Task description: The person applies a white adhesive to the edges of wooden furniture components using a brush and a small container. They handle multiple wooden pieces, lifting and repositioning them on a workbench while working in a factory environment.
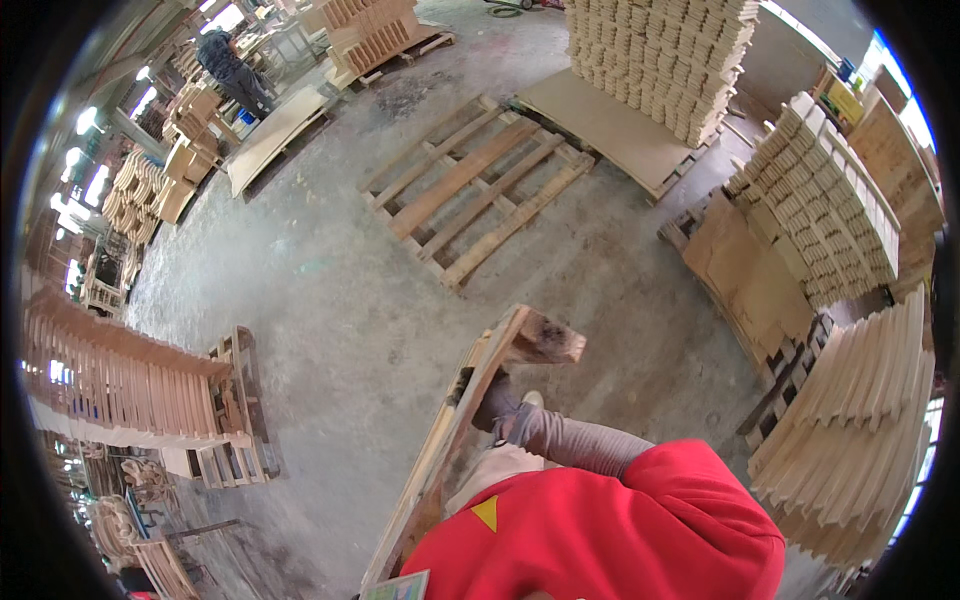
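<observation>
I see a rough, raw wooden pallet (470,420) under my knit-gloved left hand (492,403); beyond it, matt, dusty concrete floor (300,290).

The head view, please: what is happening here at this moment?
A person in a red top with grey sleeves holds a wooden pallet tipped up on its edge; one gloved hand grips its side, and I cannot tell which hand it is. Ahead, an empty pallet lies flat on the concrete floor. Stacks of wooden boards stand on pallets around the hall. Another person works far off at the upper left.
</observation>
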The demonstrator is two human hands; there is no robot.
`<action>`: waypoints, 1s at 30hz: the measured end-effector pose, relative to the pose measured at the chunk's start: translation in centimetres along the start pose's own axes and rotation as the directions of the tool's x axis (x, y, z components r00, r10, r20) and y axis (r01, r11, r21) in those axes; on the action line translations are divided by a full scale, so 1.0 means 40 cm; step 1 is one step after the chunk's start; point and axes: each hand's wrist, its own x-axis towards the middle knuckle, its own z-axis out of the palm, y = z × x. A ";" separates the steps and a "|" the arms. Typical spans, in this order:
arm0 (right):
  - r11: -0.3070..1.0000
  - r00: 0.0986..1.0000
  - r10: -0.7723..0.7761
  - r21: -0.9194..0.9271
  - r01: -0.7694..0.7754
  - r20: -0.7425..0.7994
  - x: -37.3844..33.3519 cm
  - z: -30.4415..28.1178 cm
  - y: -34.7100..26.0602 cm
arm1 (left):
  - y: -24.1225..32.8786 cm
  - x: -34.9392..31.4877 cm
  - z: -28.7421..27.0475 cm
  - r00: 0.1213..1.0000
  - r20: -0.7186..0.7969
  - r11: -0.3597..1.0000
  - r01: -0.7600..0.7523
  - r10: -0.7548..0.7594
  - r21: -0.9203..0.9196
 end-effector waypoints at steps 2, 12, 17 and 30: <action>0.998 0.997 -0.056 -0.035 0.054 -0.056 0.039 0.054 -0.166 | -0.032 -0.009 0.126 1.000 -0.002 1.000 -0.002 0.002 -0.004; 0.990 0.927 -0.111 -0.043 0.135 0.359 0.211 0.209 -1.040 | -0.172 -0.051 0.790 0.988 0.035 0.987 -0.145 0.148 -0.063; 0.936 0.910 -0.230 -0.177 0.304 0.344 0.296 0.308 -1.513 | -0.308 -0.097 1.169 0.978 0.015 0.957 -0.202 0.210 -0.206; 0.730 0.878 -0.438 -0.493 0.474 0.196 0.780 0.840 -2.445 | -0.373 0.141 2.021 0.909 0.312 0.679 0.043 0.278 -0.733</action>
